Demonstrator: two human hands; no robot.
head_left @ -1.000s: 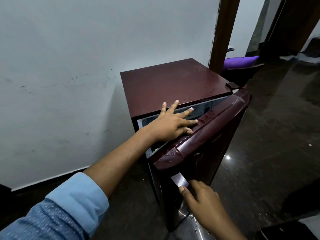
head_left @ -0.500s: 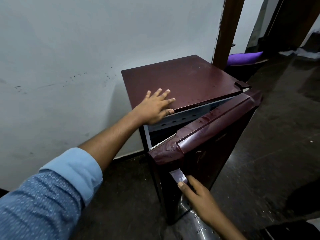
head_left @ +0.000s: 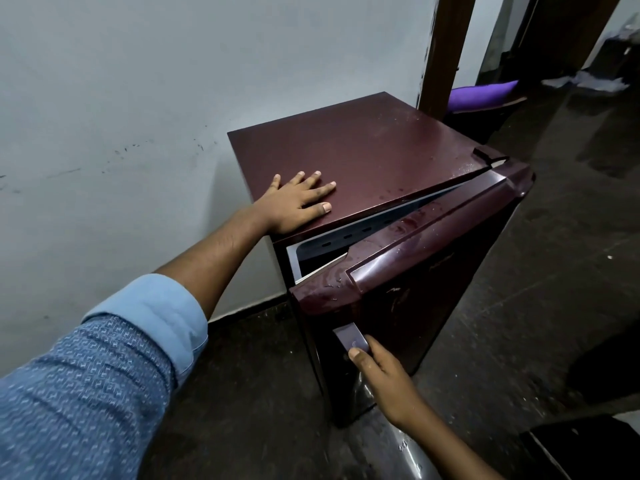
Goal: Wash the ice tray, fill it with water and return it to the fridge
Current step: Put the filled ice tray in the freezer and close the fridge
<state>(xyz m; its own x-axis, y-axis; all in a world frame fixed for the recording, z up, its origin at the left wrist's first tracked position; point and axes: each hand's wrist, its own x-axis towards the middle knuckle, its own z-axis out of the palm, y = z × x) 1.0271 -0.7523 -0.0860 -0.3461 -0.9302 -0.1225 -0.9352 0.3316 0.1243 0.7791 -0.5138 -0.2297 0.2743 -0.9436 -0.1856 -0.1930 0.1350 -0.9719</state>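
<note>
Though droplet-flecked, maroon fridge top beside scuffed white wall.

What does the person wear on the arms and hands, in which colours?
The left arm wears a blue sleeve with a pale pattern and a plain light-blue cuff, rolled up. The left hand and right hand are bare, no gloves, rings or watch visible. No sleeve shows on the right arm.

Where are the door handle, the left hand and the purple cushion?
door handle (head_left: 348, 336): head view, upper part of its silver plate.
left hand (head_left: 294, 202): head view, back of the hand, flat on the fridge top (head_left: 381, 143).
purple cushion (head_left: 481, 95): head view, middle of its visible side.
</note>
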